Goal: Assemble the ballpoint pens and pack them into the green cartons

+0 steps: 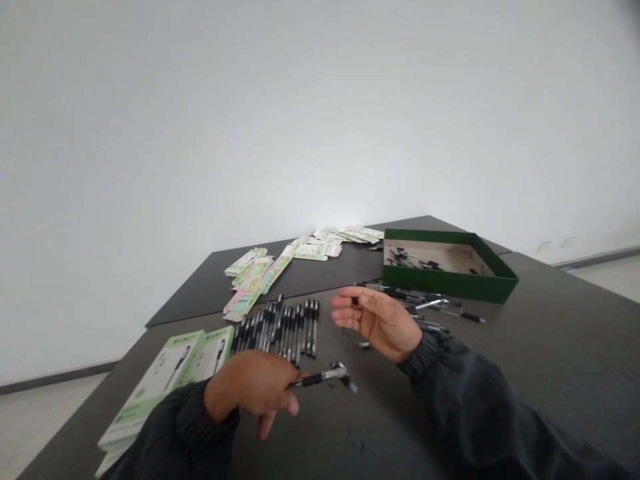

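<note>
My left hand (257,387) is closed on a clear-barrelled pen with a black grip (314,379), which points right. Its far end, with a black and clear piece, is blurred. To the right, my right hand (377,319) hovers over the table with fingers stretched out and thumb bent toward them. A small dark patch shows between thumb and fingers; I cannot tell whether it is an object. Just beyond my left hand lies a row of black-capped pens (285,327), side by side. More loose pens (430,310) lie in a heap beyond my right hand.
A green open box (450,283) at the right holds several pens and small black pieces. Green and white pen boxes (165,370) lie at the left. Flattened cartons (255,287) and further cartons (350,235) spread along the back of the dark table (550,347), near a white wall.
</note>
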A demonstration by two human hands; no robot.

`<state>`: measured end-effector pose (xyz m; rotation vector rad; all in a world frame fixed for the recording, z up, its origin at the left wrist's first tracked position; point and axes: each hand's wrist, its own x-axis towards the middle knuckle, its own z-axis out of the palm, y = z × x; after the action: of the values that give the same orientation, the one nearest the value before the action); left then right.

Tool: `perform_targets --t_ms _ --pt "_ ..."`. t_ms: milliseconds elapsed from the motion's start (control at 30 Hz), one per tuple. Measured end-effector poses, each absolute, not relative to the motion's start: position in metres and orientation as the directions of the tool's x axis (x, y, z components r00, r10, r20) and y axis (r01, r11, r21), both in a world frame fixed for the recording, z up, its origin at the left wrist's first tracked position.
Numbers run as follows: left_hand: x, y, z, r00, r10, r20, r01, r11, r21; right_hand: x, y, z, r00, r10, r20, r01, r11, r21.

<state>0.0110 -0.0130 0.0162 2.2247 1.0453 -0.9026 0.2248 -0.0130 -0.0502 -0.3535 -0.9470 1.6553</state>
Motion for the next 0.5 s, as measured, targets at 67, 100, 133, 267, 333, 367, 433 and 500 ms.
perform_targets --t_ms 67,100,133,267,333,367,433,500 --pt "0.008 -0.010 0.019 0.493 0.467 -0.734 0.803 -0.570 0.176 0.225 -0.014 -0.054 -0.288 0.921 0.262 -0.638 0.019 -0.769" --pt "0.006 -0.009 0.021 0.504 0.460 -0.731 0.799 -0.570 0.192 0.225 -0.014 -0.056 -0.286 0.921 0.265 -0.623 0.032 -0.782" --pt "0.004 -0.007 0.022 0.514 0.450 -0.731 0.795 -0.569 0.209 0.225 -0.015 -0.057 -0.288 0.921 0.264 -0.609 0.036 -0.792" --pt "-0.002 0.000 0.023 0.521 0.440 -0.731 0.804 -0.540 0.248 0.221 -0.020 -0.057 -0.326 0.913 0.244 -0.576 0.013 -0.817" --pt "-0.003 0.002 0.022 0.532 0.429 -0.729 0.799 -0.539 0.266 0.219 -0.022 -0.058 -0.339 0.910 0.238 -0.572 0.002 -0.820" --pt "-0.004 0.003 0.022 0.537 0.424 -0.729 0.796 -0.541 0.272 0.218 -0.022 -0.058 -0.340 0.910 0.237 -0.572 0.000 -0.820" --pt "-0.004 0.003 0.022 0.542 0.426 -0.724 0.792 -0.548 0.270 0.217 -0.024 -0.059 -0.352 0.908 0.230 -0.565 -0.010 -0.825" --pt "-0.004 0.004 0.021 0.544 0.427 -0.722 0.789 -0.554 0.267 0.216 -0.024 -0.060 -0.365 0.904 0.222 -0.550 -0.017 -0.835"
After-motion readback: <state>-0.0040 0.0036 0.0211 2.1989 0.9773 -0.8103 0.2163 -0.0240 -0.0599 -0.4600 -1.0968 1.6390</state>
